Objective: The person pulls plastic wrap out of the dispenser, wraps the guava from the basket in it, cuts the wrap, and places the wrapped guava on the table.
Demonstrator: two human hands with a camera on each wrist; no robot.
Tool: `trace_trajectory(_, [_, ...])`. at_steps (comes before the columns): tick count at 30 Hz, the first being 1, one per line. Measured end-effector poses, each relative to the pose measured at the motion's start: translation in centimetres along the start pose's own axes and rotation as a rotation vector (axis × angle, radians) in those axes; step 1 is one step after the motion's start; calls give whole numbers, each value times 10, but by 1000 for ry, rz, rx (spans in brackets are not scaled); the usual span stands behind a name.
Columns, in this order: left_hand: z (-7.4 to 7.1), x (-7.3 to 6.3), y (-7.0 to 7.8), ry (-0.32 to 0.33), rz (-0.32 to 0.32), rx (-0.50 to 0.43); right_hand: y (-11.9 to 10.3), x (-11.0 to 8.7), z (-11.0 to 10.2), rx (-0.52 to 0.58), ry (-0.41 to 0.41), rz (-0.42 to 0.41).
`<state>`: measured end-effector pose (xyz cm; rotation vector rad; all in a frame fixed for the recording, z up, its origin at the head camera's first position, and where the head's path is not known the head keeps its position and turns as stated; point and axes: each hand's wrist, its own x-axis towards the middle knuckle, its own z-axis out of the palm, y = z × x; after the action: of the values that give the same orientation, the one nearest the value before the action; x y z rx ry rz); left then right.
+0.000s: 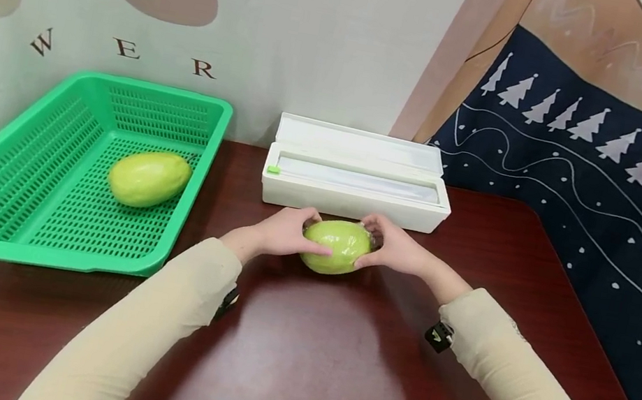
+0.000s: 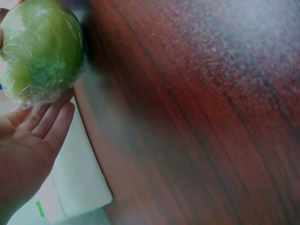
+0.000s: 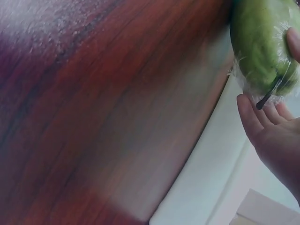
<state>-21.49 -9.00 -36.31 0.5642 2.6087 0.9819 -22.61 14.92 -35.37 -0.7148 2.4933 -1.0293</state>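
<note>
An oval yellow-green fruit (image 1: 337, 245) in clear cling film is held between both hands over the table. My left hand (image 1: 285, 231) grips its left end, thumb across the near side and fingers behind. At the opposite end my right hand (image 1: 399, 247) grips it in the same way. In the left wrist view, crinkled film gathers on the fruit (image 2: 44, 51) close to the fingers. A dark stem (image 3: 268, 93) shows through loose film in the right wrist view. Just behind the hands stands a white cling film dispenser box (image 1: 352, 204), its lid up.
To the left is a green plastic basket (image 1: 209, 160) with a second, similar fruit (image 1: 149, 179) in it. A green slider (image 1: 273, 169) sits at the dispenser's left end. Printed cloth (image 1: 324, 31) hangs behind the dark red wooden table (image 1: 306, 367).
</note>
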Motion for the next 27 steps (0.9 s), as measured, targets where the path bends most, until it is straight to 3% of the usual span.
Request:
trace_trajectory(5, [1,0,-1,-25,-44,-37,3,2,-4,79,-55,25])
trace_trajectory(12, [2,-2,-3,-71,-83,-59,5,5,-9,100,-128,78])
trace_trajectory(27, [2,0,1,-134,-69,35,12,4,-10,151,-175,164])
